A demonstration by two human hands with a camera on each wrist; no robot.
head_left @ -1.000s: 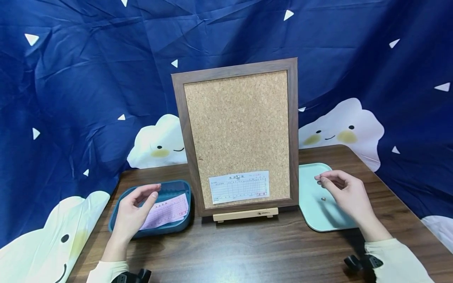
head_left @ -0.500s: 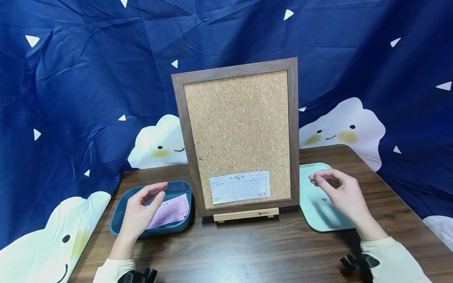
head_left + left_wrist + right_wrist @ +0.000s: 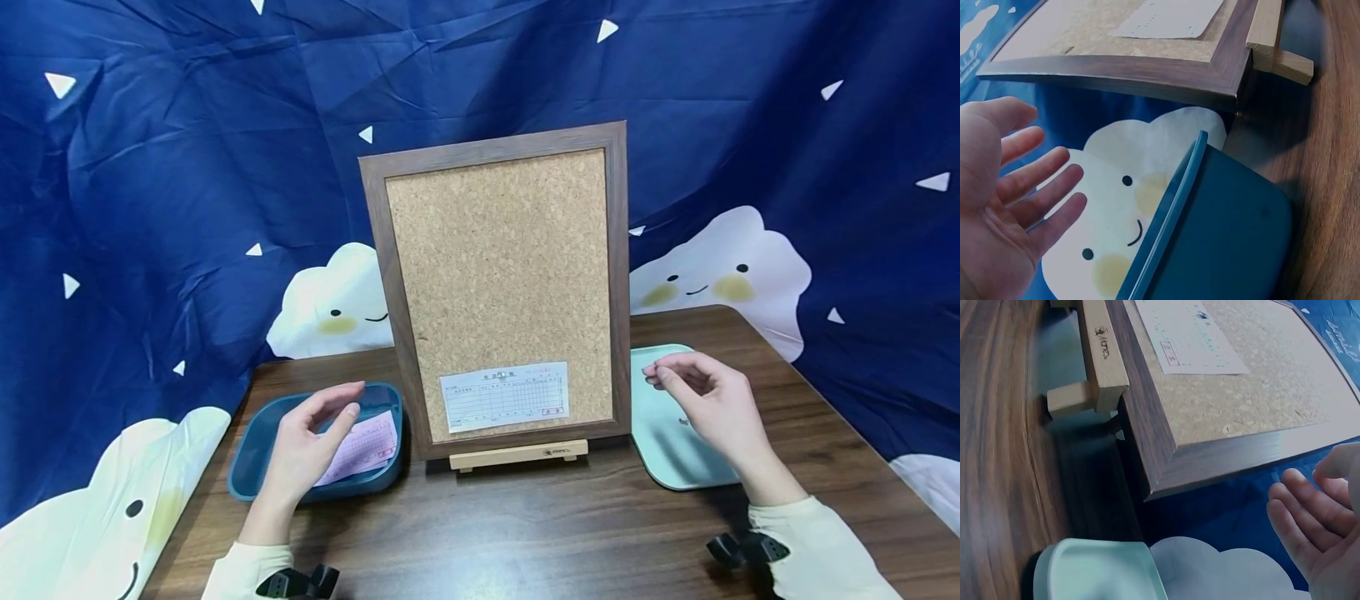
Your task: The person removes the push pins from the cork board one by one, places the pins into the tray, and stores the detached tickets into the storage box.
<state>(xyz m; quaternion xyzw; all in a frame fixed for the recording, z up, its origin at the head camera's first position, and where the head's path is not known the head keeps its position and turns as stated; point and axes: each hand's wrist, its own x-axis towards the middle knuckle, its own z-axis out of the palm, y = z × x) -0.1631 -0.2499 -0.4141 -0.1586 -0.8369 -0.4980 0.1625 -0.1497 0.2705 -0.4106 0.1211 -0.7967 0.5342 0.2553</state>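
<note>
A framed cork board (image 3: 510, 258) stands upright on a wooden easel (image 3: 519, 455). Low on it hangs a pale blue printed slip (image 3: 504, 400), with a clear pushpin (image 3: 502, 375) at its top edge. My left hand (image 3: 303, 454) hovers by the dark blue bin (image 3: 243, 475), fingers relaxed and palm bare in the left wrist view. Pink slips (image 3: 363, 446) lie in that bin. My right hand (image 3: 712, 404) is above the mint tray (image 3: 660, 454), fingers loosely bent, thumb near the index fingertip; I see nothing held. A small pin (image 3: 683, 422) lies on the tray, partly hidden by the hand.
A brown wood-grain table (image 3: 517, 533) carries everything. Behind it hangs a dark blue curtain (image 3: 480, 75) with clouds and white triangles. The board stands between the bin and the tray, its lower frame close to both.
My left hand has moved right and slightly up from over the bin's left part. My right hand has shifted left across the tray, towards the board. Slips and board stay put.
</note>
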